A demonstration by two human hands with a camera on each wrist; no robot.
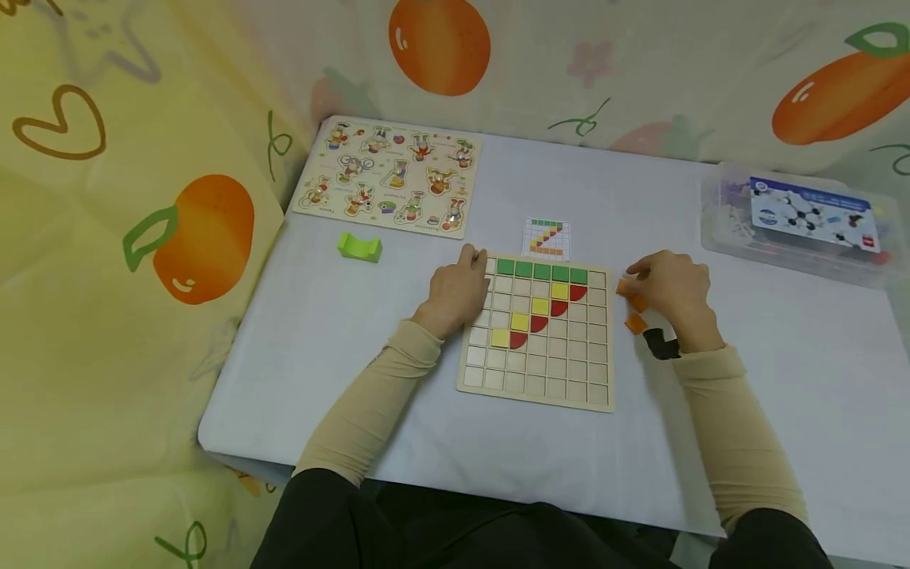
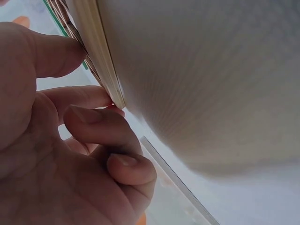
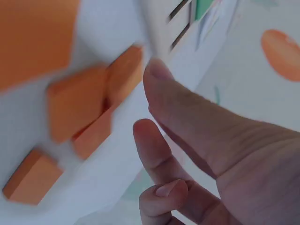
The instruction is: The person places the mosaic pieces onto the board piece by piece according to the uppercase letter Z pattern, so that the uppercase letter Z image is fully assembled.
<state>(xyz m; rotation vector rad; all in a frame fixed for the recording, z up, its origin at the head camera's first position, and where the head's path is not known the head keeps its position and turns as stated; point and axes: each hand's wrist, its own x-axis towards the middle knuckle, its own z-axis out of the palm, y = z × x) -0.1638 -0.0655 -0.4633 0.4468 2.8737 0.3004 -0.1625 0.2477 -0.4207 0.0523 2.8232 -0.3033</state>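
A square wooden grid board point(image 1: 547, 379) lies on the white table. It bears a row of green square tiles point(image 1: 542, 272) along its far side and a diagonal of yellow squares point(image 1: 520, 322) beside red quarter-circles point(image 1: 539, 324). At the board's far left corner my left hand point(image 1: 455, 294) pinches the edge point(image 2: 105, 61) between thumb and index finger, other fingers loosely curled. Right of the board, my right hand point(image 1: 671, 288) hovers close over several orange tiles point(image 1: 636, 324). In the right wrist view, its thumb and index finger stand apart beside the orange tiles point(image 3: 77, 103), holding nothing.
A small pattern card point(image 1: 547, 239) lies just beyond the board. At the back left is a wooden picture puzzle point(image 1: 391, 213), with a light green block point(image 1: 359, 247) in front. A clear plastic box point(image 1: 803, 257) stands at the back right. Patterned cloth hangs behind.
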